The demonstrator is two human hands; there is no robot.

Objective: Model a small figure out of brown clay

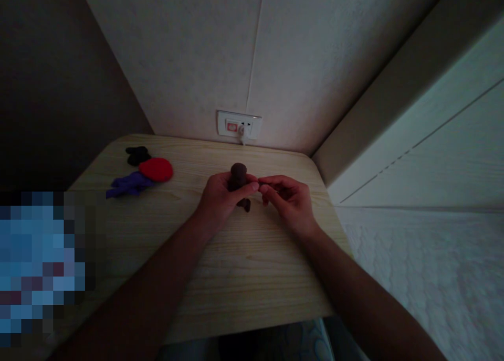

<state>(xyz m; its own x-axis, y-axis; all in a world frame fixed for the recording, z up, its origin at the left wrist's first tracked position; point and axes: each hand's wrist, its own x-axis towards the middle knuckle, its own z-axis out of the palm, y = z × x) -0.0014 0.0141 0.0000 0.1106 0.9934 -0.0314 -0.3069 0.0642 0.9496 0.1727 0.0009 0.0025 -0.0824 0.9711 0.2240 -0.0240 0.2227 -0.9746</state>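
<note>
My left hand [222, 195] is closed around a dark brown clay figure [238, 173], held upright over the middle of the table. Its rounded head shows above the fingers, and a stubby brown lower part [246, 205] sticks out below them. At the figure's right side my right hand [286, 195] is pinched, its fingertips meeting my left thumb. A small dark bit shows between those fingertips, too small to name; whether it joins the figure, I cannot tell.
On the table [236, 277], at the far left, lie a red clay disc [156, 169], a purple lump [132, 184] and a black lump [137, 155]. A wall socket [239, 125] with a plug sits behind the table. A white panel [433, 140] stands at the right.
</note>
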